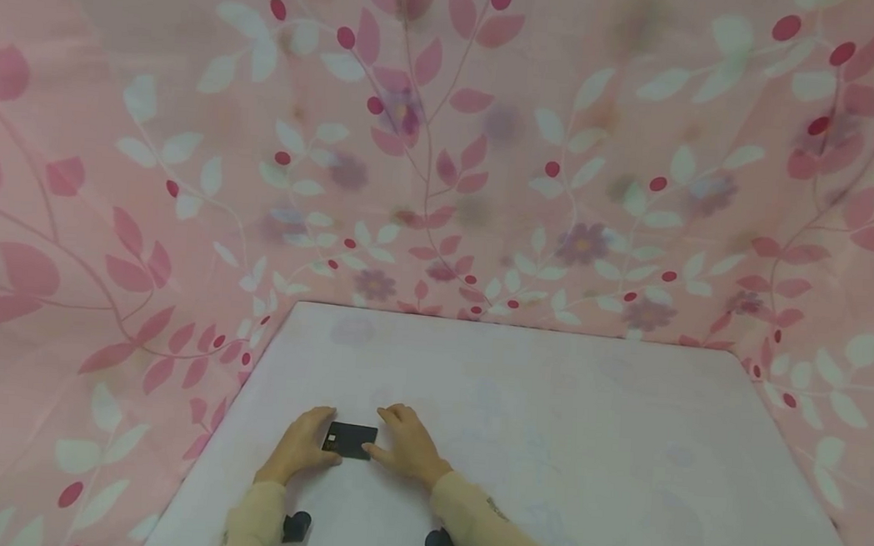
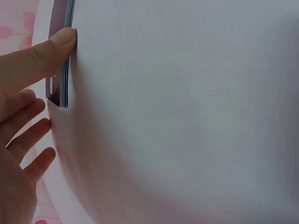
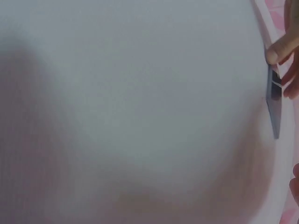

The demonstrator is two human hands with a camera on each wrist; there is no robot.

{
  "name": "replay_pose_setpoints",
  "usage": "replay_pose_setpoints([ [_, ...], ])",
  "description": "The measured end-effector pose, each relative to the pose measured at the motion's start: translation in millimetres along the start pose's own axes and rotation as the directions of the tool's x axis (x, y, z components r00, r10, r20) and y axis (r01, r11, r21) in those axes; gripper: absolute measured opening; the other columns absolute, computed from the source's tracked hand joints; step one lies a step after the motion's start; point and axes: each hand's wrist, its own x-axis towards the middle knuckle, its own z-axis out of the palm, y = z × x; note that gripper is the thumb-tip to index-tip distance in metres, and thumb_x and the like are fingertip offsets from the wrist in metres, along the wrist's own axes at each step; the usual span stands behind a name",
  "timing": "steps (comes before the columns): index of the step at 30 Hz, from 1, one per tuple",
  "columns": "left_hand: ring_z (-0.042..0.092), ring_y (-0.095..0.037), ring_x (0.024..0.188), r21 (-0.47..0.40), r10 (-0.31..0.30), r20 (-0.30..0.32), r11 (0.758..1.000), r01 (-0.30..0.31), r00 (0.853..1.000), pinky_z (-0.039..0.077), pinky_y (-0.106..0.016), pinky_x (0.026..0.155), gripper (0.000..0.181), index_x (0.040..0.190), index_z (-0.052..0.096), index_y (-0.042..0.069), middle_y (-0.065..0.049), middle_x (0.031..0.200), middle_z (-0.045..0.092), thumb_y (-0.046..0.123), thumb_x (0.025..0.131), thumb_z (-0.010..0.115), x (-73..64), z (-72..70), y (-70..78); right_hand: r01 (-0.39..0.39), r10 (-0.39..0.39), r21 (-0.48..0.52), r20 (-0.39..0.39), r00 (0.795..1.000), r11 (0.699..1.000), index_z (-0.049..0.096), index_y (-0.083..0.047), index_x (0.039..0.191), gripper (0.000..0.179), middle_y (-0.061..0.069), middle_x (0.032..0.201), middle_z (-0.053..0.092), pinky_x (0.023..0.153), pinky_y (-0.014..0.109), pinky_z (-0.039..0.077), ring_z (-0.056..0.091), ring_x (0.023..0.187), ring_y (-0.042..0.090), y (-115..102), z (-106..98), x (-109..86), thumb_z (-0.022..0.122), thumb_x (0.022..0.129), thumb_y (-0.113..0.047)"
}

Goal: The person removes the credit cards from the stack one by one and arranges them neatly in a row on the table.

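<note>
A small stack of dark cards (image 1: 350, 440), its top one bearing a chip, is at the left part of the white table. My left hand (image 1: 302, 444) holds the stack at its left end. In the left wrist view its thumb (image 2: 64, 39) lies against the layered near edge of the cards (image 2: 58, 95), with the other fingers spread around the far side. My right hand (image 1: 411, 451) is around the right end, fingers parted and thumb overlapping the near right corner in the head view. In the right wrist view, fingertips (image 3: 295, 186) show apart from the cards (image 3: 275, 86).
The white tabletop (image 1: 584, 449) extends far to the right. Pink floral cloth (image 1: 430, 139) hangs along the back and both sides. Two black wrist devices, one left (image 1: 297, 527) and one right (image 1: 439, 544), stick out beside the beige sleeves.
</note>
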Motion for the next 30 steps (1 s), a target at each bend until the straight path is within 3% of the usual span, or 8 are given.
replay_pose_setpoints([
  [4,0.044,-0.045,0.121,-0.01,-0.009,0.003,1.0,0.009,1.0,0.033,-0.057,0.103,0.079,0.124,0.053,-0.006,-0.026,0.128,0.052,0.014,0.056,0.088,-0.1,-1.4,1.0,-0.007,0.009,-0.05,0.053,0.999,0.999,0.06,0.0,0.119,0.057,0.01,0.111,0.059,0.088,0.027,0.049,0.057,0.101,0.02,-4,11,0.1,0.071,0.081,-0.041],
  [10,0.044,-0.045,0.122,-0.031,-0.01,0.004,0.999,0.01,1.0,0.033,-0.056,0.103,0.075,0.121,0.057,-0.005,-0.024,0.128,0.052,0.012,0.055,0.088,3.6,-2.4,1.4,-0.062,0.083,-0.137,0.154,0.985,0.989,0.061,-0.005,0.12,0.06,0.007,0.114,0.057,0.093,0.029,0.044,0.052,0.104,0.019,-9,25,-0.3,0.067,0.08,-0.049],
  [17,0.046,-0.045,0.119,-0.023,0.015,0.007,1.0,-0.015,1.0,0.036,-0.055,0.101,0.066,0.114,0.063,-0.002,-0.022,0.126,0.054,0.01,0.054,0.089,8.8,-0.6,0.8,-0.068,0.1,-0.216,0.141,0.985,0.974,0.064,-0.005,0.114,0.056,0.004,0.112,0.057,0.094,0.03,0.041,0.049,0.104,0.018,-12,35,-0.4,0.068,0.08,-0.05],
  [22,0.046,-0.045,0.119,0.0,0.003,0.035,1.0,-0.003,0.999,0.037,-0.055,0.101,0.065,0.112,0.064,-0.002,-0.023,0.125,0.053,0.01,0.054,0.089,9.7,-1.3,1.9,-0.098,0.126,-0.201,0.133,0.983,0.975,0.065,-0.005,0.113,0.054,0.004,0.109,0.055,0.092,0.029,0.042,0.048,0.101,0.017,-13,37,-0.1,0.07,0.08,-0.047],
  [30,0.047,-0.045,0.117,0.034,0.017,0.078,0.999,-0.02,0.997,0.037,-0.054,0.1,0.062,0.11,0.064,-0.004,-0.024,0.122,0.053,0.004,0.053,0.087,10.4,-7.1,3.7,-0.191,0.216,-0.138,0.201,0.956,0.972,0.064,-0.004,0.111,0.057,0.004,0.105,0.052,0.088,0.027,0.042,0.044,0.096,0.017,-13,38,5.1,0.073,0.076,-0.048],
])
